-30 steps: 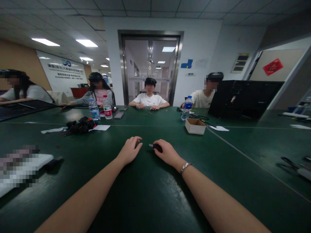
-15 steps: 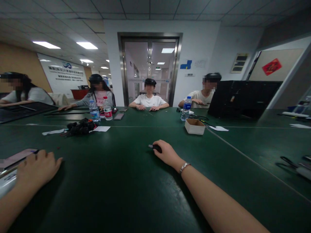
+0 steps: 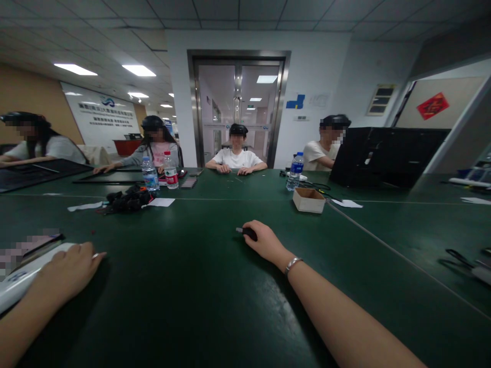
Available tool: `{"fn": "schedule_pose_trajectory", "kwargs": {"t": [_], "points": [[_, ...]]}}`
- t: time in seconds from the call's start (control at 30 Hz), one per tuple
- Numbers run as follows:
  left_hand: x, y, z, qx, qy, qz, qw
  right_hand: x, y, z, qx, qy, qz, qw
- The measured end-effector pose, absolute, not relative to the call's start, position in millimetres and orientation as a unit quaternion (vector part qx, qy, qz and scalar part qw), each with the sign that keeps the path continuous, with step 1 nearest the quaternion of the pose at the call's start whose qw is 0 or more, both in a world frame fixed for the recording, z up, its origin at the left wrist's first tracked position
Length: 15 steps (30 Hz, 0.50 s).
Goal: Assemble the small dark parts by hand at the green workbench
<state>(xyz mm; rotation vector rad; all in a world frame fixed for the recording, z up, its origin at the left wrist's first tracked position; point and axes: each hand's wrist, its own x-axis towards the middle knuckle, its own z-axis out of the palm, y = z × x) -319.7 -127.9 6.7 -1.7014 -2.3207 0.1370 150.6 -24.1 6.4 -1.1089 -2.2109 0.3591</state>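
Observation:
My right hand point(image 3: 264, 241) is closed around a small black object with a silver tip point(image 3: 248, 233), resembling a USB stick. That hand rests on the green table, and the silver tip points left. At the left edge, my left hand point(image 3: 71, 271) lies over the right side of a long white case point(image 3: 19, 281) with dark marks on it. Its fingers are bent together over the case, with the thumb toward the right. The hand hides part of the case. Just behind the case, a flat dark-edged object point(image 3: 46, 245) is partly blurred out.
A small open cardboard box point(image 3: 309, 202) stands ahead to the right, near a blue-labelled water bottle point(image 3: 295, 171). Black cables point(image 3: 130, 198) and paper point(image 3: 161, 202) lie ahead left, before two bottles. A large black panel point(image 3: 387, 156) stands at right. Several people sit across the table.
My left hand has shifted slightly right and its fingers have drawn in. More of the white case shows now. My right hand keeps its hold on the black object.

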Motion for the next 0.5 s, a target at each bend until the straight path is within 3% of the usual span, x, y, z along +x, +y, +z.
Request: {"fn": "schedule_pose_trajectory", "kwargs": {"t": [0.2, 0.5], "points": [[-316, -124, 3, -0.566, -0.8, 0.119, 0.157, 150, -21, 2, -0.414, -0.842, 0.119, 0.325], [-305, -129, 18, -0.572, -0.799, 0.112, 0.146, 151, -20, 1, -0.417, -0.841, 0.118, 0.325]]}}
